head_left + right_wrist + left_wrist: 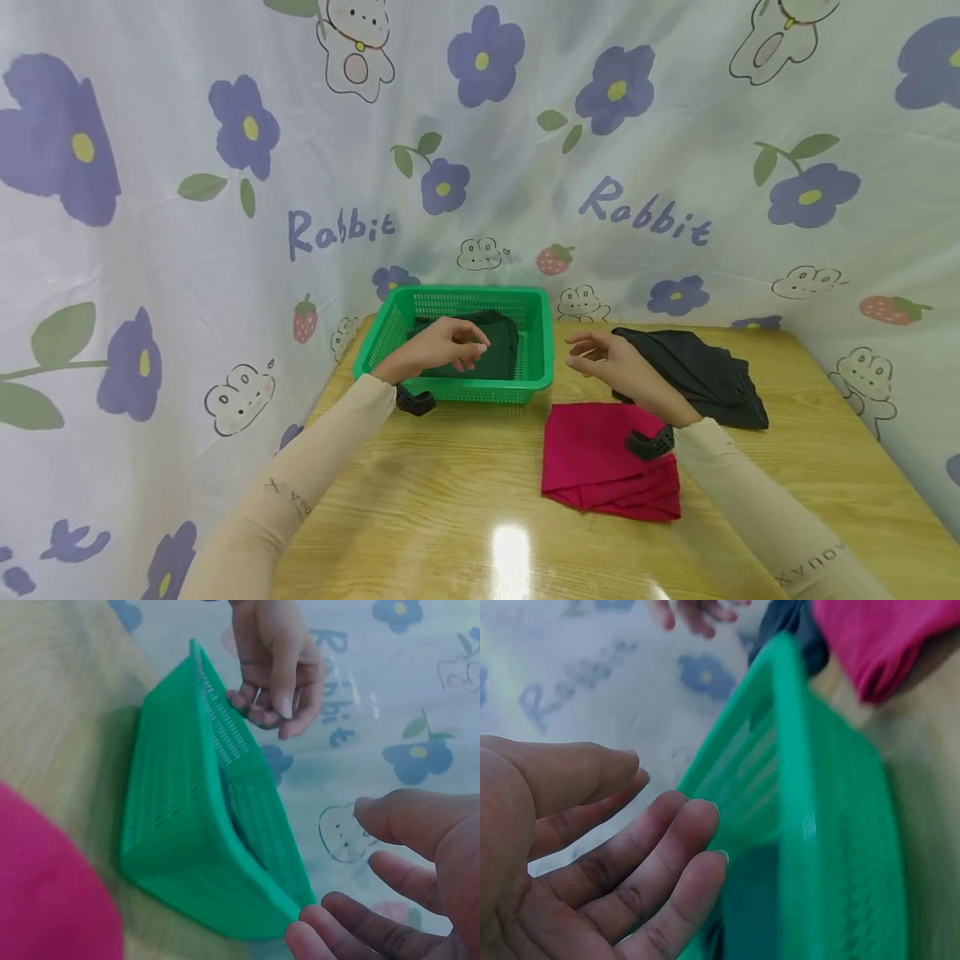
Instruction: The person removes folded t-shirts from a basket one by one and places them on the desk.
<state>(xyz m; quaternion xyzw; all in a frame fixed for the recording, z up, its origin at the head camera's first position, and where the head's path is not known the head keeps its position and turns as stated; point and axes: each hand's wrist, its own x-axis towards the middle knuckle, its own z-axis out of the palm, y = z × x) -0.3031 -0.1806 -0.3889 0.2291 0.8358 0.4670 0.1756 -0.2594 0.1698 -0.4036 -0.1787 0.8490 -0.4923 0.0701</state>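
Observation:
Over the front part of a green plastic basket (pixel 453 389) hovers my left hand (pixel 442 344), its fingers loosely bent around nothing. Dark folded cloth (pixel 495 354) lies inside the basket, partly hidden by that hand. To the right of the basket, my right hand (pixel 611 362) is held in the air with relaxed fingers and nothing in them. Below the right forearm a folded magenta cloth (pixel 588 450) lies on the table. A black folded cloth (pixel 697 375) sits behind and to the right of it, partly covered by the right hand and wrist.
The wooden table (pixel 420 517) carries the basket near its back left corner. A white curtain (pixel 525 167) printed with flowers and rabbits hangs behind and along both sides. Each wrist wears a black device, such as the right wrist camera (pixel 651 443).

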